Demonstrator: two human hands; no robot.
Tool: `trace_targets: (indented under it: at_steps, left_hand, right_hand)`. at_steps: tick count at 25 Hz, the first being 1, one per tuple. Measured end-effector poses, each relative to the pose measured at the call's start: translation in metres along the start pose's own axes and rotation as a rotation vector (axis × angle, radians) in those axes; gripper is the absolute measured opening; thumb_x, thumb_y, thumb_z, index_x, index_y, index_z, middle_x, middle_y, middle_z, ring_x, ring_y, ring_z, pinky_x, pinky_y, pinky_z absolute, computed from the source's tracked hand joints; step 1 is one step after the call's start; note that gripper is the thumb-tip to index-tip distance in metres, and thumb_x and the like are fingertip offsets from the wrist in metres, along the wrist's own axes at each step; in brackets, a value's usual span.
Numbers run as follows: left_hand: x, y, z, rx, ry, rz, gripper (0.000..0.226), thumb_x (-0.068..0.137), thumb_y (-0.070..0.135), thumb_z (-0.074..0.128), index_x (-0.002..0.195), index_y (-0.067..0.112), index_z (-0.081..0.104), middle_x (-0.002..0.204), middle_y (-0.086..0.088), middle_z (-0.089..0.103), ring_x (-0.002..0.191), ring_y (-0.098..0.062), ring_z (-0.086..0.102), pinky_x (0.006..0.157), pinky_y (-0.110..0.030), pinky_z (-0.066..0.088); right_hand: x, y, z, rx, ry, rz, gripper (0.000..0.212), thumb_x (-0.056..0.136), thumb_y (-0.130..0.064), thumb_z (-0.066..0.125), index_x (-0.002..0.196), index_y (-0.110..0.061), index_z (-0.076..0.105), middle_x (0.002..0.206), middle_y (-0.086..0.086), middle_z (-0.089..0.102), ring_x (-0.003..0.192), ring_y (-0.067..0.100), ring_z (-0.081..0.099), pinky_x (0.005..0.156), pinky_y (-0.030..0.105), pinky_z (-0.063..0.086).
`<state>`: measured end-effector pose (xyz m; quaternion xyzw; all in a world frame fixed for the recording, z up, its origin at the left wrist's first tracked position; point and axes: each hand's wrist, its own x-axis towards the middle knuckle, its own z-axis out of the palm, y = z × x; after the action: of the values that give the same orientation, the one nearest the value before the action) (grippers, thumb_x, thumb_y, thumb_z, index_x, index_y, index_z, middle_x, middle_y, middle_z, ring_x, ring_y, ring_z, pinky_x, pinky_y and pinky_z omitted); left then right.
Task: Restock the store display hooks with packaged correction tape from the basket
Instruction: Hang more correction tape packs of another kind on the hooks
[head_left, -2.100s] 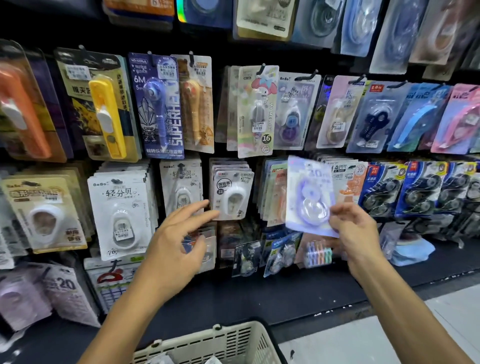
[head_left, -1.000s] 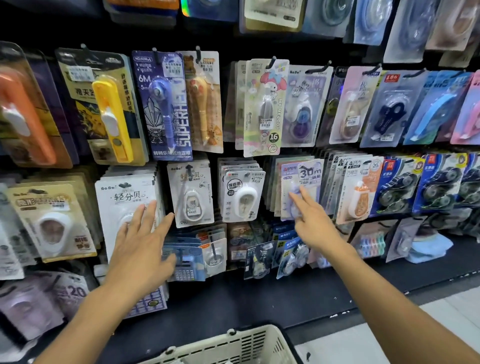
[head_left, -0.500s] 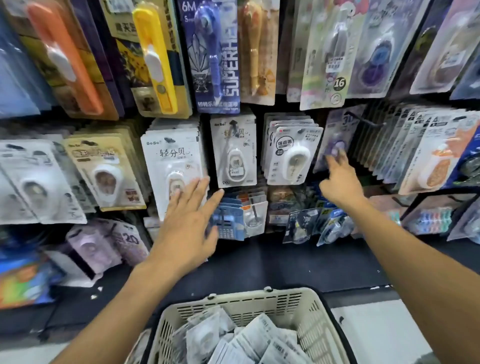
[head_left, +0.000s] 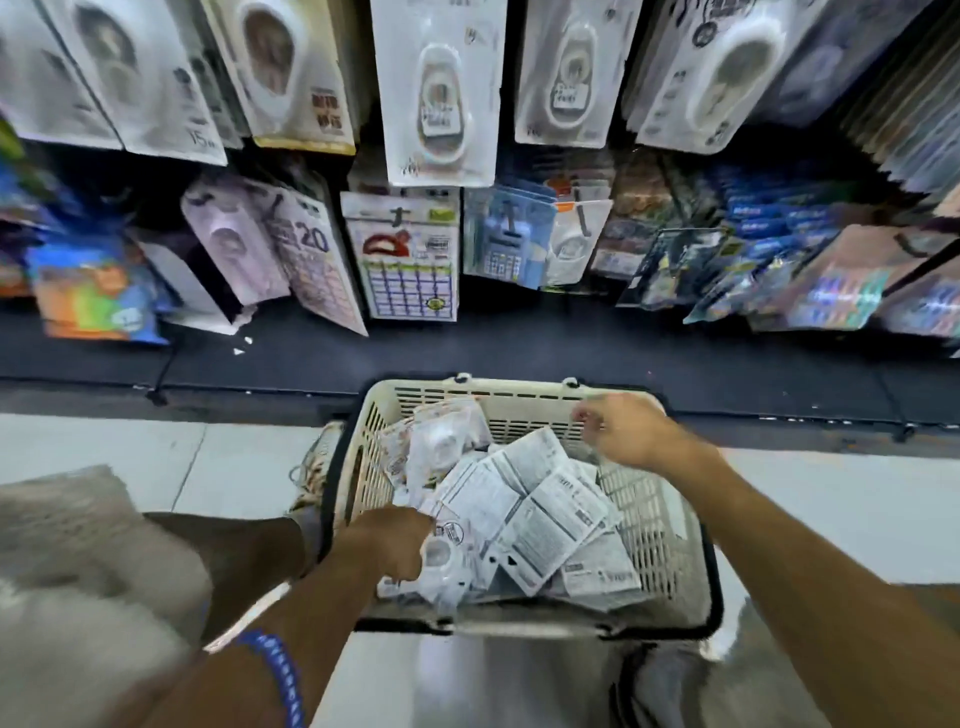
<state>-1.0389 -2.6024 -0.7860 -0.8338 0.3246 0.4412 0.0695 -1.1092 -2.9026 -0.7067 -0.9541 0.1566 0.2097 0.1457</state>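
basket (head_left: 649, 519) – cream plastic, slatted walls, dark rim, on the pale floor (head_left: 234, 457) under both hands. correction tape packages (head_left: 524, 509) – white carded packs heaped inside, mostly printed backs up, between the two hands. left hand (head_left: 389, 540) – down in the near-left of the heap, fingers curled among the packs; whether it grips one cannot be told. right hand (head_left: 623, 431) – over the far rim, fingers loosely bent, blurred, holding nothing visible. wristband (head_left: 280, 670) – blue, on the left arm. display hooks (head_left: 441, 93) – hung packs, above and beyond both hands.
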Motion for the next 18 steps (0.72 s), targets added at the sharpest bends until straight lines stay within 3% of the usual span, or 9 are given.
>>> trace_targets:
  at_steps: [3, 5, 8, 11, 13, 16, 18]
  left_hand:
    - [0.004, -0.009, 0.01, -0.132, 0.026, -0.001, 0.059, 0.087, 0.02, 0.064, 0.144, 0.02, 0.048, 0.145, -0.007, 0.056, 0.126, -0.029, 0.056, 0.101, -0.036, 0.05]
    - [0.011, -0.017, 0.016, -0.091, 0.059, 0.014, 0.058, 0.089, 0.017, 0.062, 0.145, 0.015, 0.047, 0.143, -0.011, 0.055, 0.128, -0.031, 0.055, 0.102, -0.037, 0.049]
    - [0.03, -0.023, 0.029, -0.037, 0.036, 0.022, 0.062, 0.088, 0.015, 0.065, 0.146, 0.012, 0.044, 0.147, -0.013, 0.051, 0.133, -0.031, 0.05, 0.107, -0.041, 0.046]
    - [0.055, -0.021, 0.033, -0.063, 0.014, 0.035, 0.094, 0.086, 0.025, 0.076, 0.16, 0.013, 0.02, 0.167, -0.011, 0.022, 0.153, -0.028, 0.023, 0.124, -0.039, 0.024]
    - [0.07, -0.021, 0.029, -0.049, -0.002, 0.049, 0.112, 0.079, 0.033, 0.084, 0.161, 0.013, 0.01, 0.17, -0.01, 0.01, 0.156, -0.029, 0.013, 0.127, -0.041, 0.016]
    - [0.092, -0.022, 0.023, -0.2, -0.011, -0.003, 0.136, 0.063, 0.043, 0.093, 0.162, 0.017, 0.004, 0.17, -0.008, 0.01, 0.153, -0.032, 0.023, 0.124, -0.048, 0.025]
    - [0.101, -0.022, 0.023, -0.38, 0.036, -0.082, 0.136, 0.057, 0.047, 0.095, 0.161, 0.018, 0.011, 0.167, -0.006, 0.025, 0.147, -0.032, 0.037, 0.118, -0.049, 0.035]
  right_hand:
    - [-0.012, -0.013, 0.108, -0.026, -0.337, 0.01, 0.043, 0.095, -0.017, 0.059, 0.137, -0.026, 0.056, 0.137, 0.002, 0.061, 0.123, 0.023, 0.057, 0.099, 0.032, 0.047]
    - [-0.011, -0.019, 0.149, -0.087, -0.456, -0.014, 0.043, 0.095, -0.016, 0.058, 0.137, -0.023, 0.056, 0.141, 0.007, 0.057, 0.126, 0.025, 0.055, 0.1, 0.033, 0.045]
    - [0.008, -0.036, 0.171, -0.061, -0.482, -0.065, 0.033, 0.095, -0.019, 0.059, 0.127, -0.015, 0.064, 0.136, 0.01, 0.06, 0.122, 0.029, 0.057, 0.093, 0.033, 0.046]
    - [0.024, -0.048, 0.187, -0.024, -0.531, -0.08, 0.027, 0.092, -0.016, 0.057, 0.115, -0.011, 0.07, 0.124, 0.014, 0.066, 0.111, 0.031, 0.063, 0.08, 0.029, 0.044]
    - [0.028, -0.045, 0.197, 0.0, -0.536, -0.054, 0.024, 0.089, -0.014, 0.057, 0.107, -0.011, 0.072, 0.118, 0.014, 0.069, 0.106, 0.031, 0.064, 0.077, 0.029, 0.043]
    - [0.031, -0.033, 0.206, 0.075, -0.497, -0.027, 0.022, 0.095, -0.017, 0.053, 0.107, -0.009, 0.071, 0.121, 0.013, 0.068, 0.111, 0.028, 0.062, 0.085, 0.03, 0.046]
    - [0.03, -0.027, 0.209, 0.121, -0.465, -0.022, 0.022, 0.098, -0.02, 0.051, 0.105, -0.01, 0.07, 0.121, 0.012, 0.067, 0.114, 0.027, 0.06, 0.086, 0.029, 0.043]
